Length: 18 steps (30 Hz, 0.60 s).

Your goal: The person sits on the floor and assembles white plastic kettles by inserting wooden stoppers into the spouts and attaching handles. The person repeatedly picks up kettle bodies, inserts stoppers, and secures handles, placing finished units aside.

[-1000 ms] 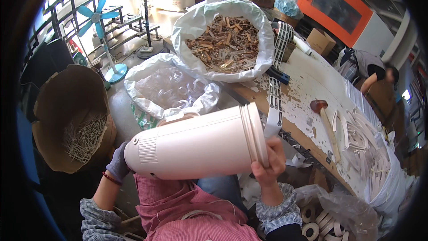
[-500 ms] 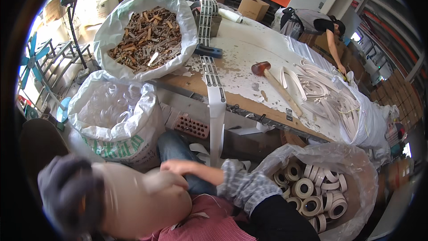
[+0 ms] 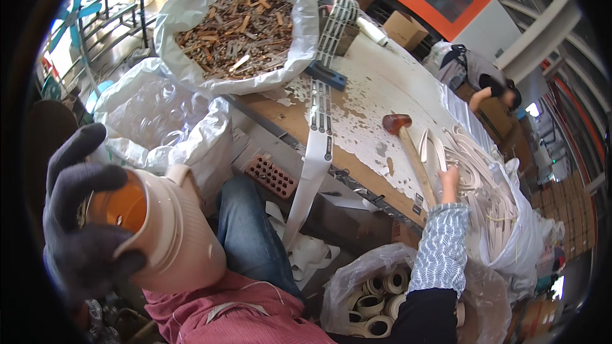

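Note:
My left hand (image 3: 89, 229), in a dark grey glove, grips the rim of a cream vacuum jug body (image 3: 185, 236) with an amber inside. The jug lies tilted over my lap, its mouth toward the glove, a spout or handle stub on its upper side. My bare right hand (image 3: 449, 181) is stretched out over the table, its fingers closed at the end of a curved cream plastic strip (image 3: 435, 148). Beside it lies a heap of similar strips (image 3: 468, 165). A mallet (image 3: 414, 159) with a reddish head and wooden handle rests just left of that hand.
A white sack (image 3: 299, 19) of brown scraps stands at the table's far left, above a sack (image 3: 121, 108) of clear plastic pieces. Under my right arm is a plastic bag (image 3: 338, 293) of cream rings. A metal slotted strip (image 3: 322, 102) hangs over the worktable edge. Another person (image 3: 478, 70) bends at the back right.
My right hand has left the jug and reached right to the cream strips on the table. The jug has turned so its amber mouth shows, and the view has tilted.

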{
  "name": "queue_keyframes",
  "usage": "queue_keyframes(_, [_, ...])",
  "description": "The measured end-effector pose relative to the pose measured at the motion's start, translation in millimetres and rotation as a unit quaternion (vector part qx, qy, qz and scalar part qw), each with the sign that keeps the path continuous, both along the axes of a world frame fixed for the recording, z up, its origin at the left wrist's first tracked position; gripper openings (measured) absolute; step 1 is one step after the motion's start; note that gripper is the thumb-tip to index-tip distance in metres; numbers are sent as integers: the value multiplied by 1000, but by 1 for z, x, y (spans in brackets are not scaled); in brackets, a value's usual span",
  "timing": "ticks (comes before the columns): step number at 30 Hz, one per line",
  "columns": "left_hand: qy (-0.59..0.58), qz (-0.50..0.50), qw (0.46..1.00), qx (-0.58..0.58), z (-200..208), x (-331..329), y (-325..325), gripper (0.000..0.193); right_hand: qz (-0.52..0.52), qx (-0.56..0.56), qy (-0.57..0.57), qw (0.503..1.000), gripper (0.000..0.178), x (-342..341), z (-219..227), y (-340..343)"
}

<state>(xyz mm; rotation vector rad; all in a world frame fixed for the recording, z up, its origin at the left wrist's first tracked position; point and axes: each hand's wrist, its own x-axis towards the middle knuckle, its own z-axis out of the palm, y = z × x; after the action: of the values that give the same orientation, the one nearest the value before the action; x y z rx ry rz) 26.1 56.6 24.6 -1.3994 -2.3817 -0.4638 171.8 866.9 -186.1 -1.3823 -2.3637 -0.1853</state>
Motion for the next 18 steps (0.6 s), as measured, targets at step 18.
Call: queue_keyframes(18, [-46,-138,983,109,-88,61,-1,22,399,-528,545,515,39,-91,60,-491])
